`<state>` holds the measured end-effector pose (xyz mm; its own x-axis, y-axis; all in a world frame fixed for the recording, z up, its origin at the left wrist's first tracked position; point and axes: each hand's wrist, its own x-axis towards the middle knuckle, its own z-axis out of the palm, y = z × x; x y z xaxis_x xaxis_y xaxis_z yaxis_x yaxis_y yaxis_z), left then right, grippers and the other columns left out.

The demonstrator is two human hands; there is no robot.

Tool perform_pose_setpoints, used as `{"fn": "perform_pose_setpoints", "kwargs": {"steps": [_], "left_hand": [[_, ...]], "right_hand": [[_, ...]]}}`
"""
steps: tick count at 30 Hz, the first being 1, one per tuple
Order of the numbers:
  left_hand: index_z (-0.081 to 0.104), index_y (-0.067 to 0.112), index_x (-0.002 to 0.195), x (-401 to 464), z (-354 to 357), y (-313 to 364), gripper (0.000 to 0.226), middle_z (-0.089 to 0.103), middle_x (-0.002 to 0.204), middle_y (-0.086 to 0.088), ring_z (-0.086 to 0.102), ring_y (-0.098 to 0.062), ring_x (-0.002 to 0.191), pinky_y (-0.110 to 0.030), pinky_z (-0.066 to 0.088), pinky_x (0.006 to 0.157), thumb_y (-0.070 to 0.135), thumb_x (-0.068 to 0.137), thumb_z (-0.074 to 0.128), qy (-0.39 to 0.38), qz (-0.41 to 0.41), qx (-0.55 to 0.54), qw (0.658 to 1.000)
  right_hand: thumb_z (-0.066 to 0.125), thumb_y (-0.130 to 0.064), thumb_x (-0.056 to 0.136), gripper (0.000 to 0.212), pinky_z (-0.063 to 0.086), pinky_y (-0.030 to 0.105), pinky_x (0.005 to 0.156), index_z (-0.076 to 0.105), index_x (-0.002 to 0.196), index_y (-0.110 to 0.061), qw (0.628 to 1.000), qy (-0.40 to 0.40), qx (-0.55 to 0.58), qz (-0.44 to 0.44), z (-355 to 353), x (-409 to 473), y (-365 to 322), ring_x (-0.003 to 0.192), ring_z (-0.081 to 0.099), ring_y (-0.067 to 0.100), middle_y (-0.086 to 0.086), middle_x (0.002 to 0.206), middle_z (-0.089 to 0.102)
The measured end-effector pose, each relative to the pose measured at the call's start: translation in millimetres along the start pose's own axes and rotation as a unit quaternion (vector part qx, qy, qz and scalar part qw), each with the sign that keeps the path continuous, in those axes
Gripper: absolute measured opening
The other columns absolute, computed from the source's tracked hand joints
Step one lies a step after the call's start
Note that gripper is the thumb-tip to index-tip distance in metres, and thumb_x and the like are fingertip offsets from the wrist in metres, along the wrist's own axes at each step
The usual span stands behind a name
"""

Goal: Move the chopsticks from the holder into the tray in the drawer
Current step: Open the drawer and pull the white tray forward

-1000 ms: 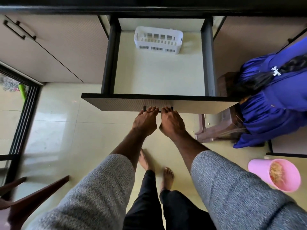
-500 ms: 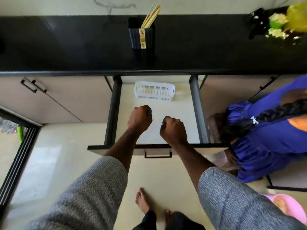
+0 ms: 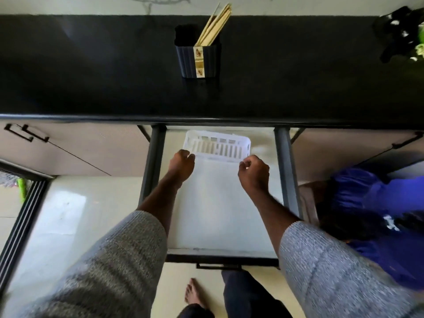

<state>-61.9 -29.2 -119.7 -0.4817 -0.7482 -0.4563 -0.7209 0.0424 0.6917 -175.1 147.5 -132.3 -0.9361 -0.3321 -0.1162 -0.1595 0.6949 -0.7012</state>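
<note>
The chopsticks stand bundled in the dark holder on the black tabletop, leaning right, their upper ends fanned well above the rim. I judge them light, stiff and a little slick, so I would pinch the whole bunch around its exposed upper part, where nothing crowds it, and lift straight up to clear the holder wall. The white tray sits at the back of the open drawer, partly tucked under the tabletop's front edge.

My left hand reaches the tray's near left corner and my right hand its near right corner. Both have curled fingers, but through the blur I cannot tell whether either grip has closed on the tray rim. The overhanging edge leaves little room above the tray; the drawer floor in front of it is bare. A person in blue crouches close on the right.
</note>
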Motion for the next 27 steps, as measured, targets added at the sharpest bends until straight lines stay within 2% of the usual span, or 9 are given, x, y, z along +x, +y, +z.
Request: {"fn": "perform_pose_setpoints", "kwargs": {"steps": [5,8,12,18,20,22,24,25,27], "left_hand": [[0.037,0.006,0.149,52,13,0,0.051,0.042,0.152,-0.015,0.044,-0.034,0.135,-0.033,0.037,0.1,0.025,0.103,0.047,-0.015,-0.06,-0.035,0.997],[0.027,0.01,0.155,75,18,2,0.057,0.032,0.159,-0.014,0.037,-0.034,0.141,-0.038,0.034,0.11,0.026,0.104,0.046,-0.029,-0.094,-0.059,0.993],[0.017,0.019,0.159,100,23,-6,0.062,0.022,0.164,-0.011,0.031,-0.035,0.145,-0.05,0.03,0.117,0.029,0.105,0.045,-0.049,-0.124,-0.115,0.984],[0.031,0.017,0.155,106,25,-16,0.053,0.037,0.157,-0.01,0.042,-0.03,0.137,-0.042,0.04,0.11,0.022,0.104,0.044,-0.044,-0.126,-0.138,0.981],[0.041,0.015,0.15,101,22,-23,0.049,0.049,0.148,-0.012,0.048,-0.032,0.133,-0.044,0.04,0.112,0.02,0.102,0.046,-0.036,-0.122,-0.135,0.983],[0.053,0.013,0.141,90,19,-31,0.041,0.06,0.134,-0.012,0.057,-0.03,0.121,-0.039,0.046,0.104,0.016,0.101,0.046,-0.026,-0.11,-0.134,0.985],[0.07,0.017,0.112,75,17,-37,0.03,0.066,0.11,-0.008,0.061,-0.024,0.098,-0.032,0.047,0.085,0.009,0.098,0.044,-0.017,-0.088,-0.129,0.988],[0.07,0.021,0.092,67,16,-41,0.029,0.066,0.098,-0.006,0.059,-0.023,0.09,-0.031,0.045,0.078,0.008,0.095,0.044,-0.011,-0.08,-0.13,0.988],[0.067,0.025,0.072,54,14,-53,0.028,0.067,0.087,-0.003,0.061,-0.024,0.084,-0.032,0.043,0.072,0.011,0.087,0.047,-0.007,-0.085,-0.133,0.987]], "right_hand": [[0.063,-0.018,0.094,0.031,0.047,0.038,0.087,0.059,0.121,-0.002,0.996,-0.026,-0.072,0.044,18,56,11,0.113,0.059,0.037,0.019,0.12,0.063],[0.06,-0.019,0.097,0.041,0.046,0.04,0.094,0.052,0.134,-0.003,0.991,-0.045,-0.091,0.084,25,83,17,0.122,0.055,0.038,0.021,0.13,0.059],[0.056,-0.022,0.099,0.034,0.049,0.037,0.091,0.06,0.128,-0.005,0.984,-0.093,-0.099,0.112,39,103,24,0.119,0.057,0.037,0.017,0.128,0.063],[0.057,-0.008,0.094,0.025,0.054,0.035,0.083,0.07,0.115,-0.007,0.986,-0.055,-0.099,0.126,47,105,28,0.108,0.064,0.036,0.015,0.117,0.07],[0.058,-0.005,0.093,0.025,0.054,0.034,0.081,0.071,0.114,-0.006,0.985,-0.044,-0.11,0.123,43,95,29,0.109,0.064,0.037,0.015,0.117,0.071],[0.058,-0.003,0.093,0.024,0.049,0.03,0.075,0.071,0.113,-0.005,0.985,-0.039,-0.115,0.119,37,82,30,0.109,0.064,0.038,0.016,0.116,0.071],[0.056,-0.001,0.092,0.022,0.043,0.028,0.07,0.071,0.108,-0.004,0.985,-0.039,-0.115,0.12,31,69,32,0.107,0.063,0.038,0.016,0.113,0.071],[0.055,0.0,0.092,0.021,0.04,0.027,0.068,0.071,0.105,-0.004,0.985,-0.04,-0.115,0.123,28,62,33,0.105,0.063,0.039,0.017,0.111,0.072],[0.053,0.001,0.09,0.022,0.038,0.028,0.068,0.071,0.101,-0.005,0.984,-0.039,-0.114,0.129,23,50,34,0.103,0.062,0.039,0.017,0.107,0.072]]}}
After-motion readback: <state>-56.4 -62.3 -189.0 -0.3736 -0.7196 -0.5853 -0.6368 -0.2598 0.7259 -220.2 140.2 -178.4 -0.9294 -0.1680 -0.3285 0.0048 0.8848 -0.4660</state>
